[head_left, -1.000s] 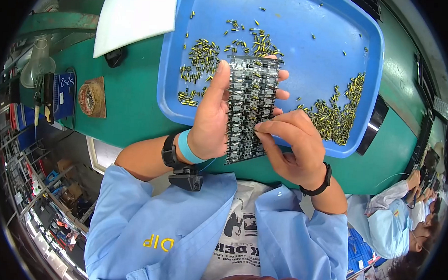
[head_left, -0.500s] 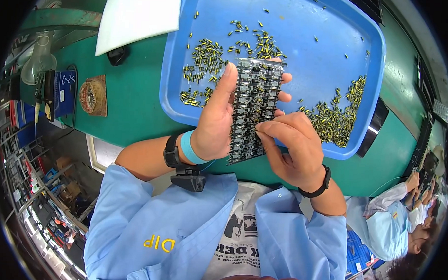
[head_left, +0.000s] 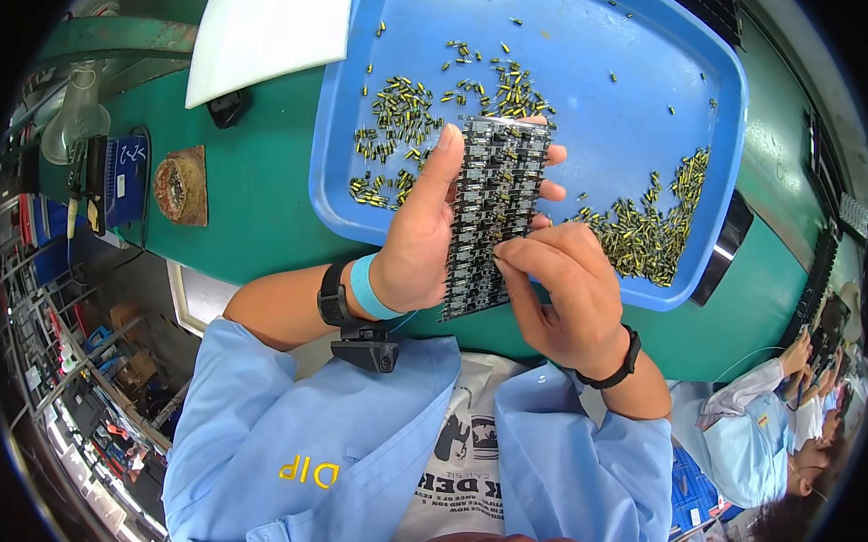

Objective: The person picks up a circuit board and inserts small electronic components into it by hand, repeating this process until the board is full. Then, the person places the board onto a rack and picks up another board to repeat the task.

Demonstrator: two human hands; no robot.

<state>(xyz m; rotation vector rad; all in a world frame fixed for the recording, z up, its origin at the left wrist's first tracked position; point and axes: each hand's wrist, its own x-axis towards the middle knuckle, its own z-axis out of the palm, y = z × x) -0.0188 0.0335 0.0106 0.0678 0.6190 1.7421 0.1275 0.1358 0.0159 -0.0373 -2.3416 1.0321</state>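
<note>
My left hand [head_left: 418, 237] holds a dark circuit board panel [head_left: 476, 210], thumb along its left edge and fingers behind it, tips showing past the right edge. The panel stands tilted over the near edge of a blue tray [head_left: 642, 49]. Rows of small parts cover its face. My right hand [head_left: 572, 285] is closed in a pinch, thumb and forefinger touching the panel's lower middle. Whatever sits between those fingertips is too small to make out. Small yellow-and-black capacitors with wire leads [head_left: 396, 112] lie in the tray behind the panel, with another heap [head_left: 660, 226] at its right.
A white foam sheet [head_left: 265, 36] overlaps the tray's left rim. On the green table [head_left: 255, 198] at left are a round tin on a brown board [head_left: 181, 186] and a blue box [head_left: 126, 179]. Co-workers [head_left: 758, 440] sit at the far right.
The panel has tilted slightly in my left hand, its top shifting a little right. My right fingertips stay at nearly the same spot on it.
</note>
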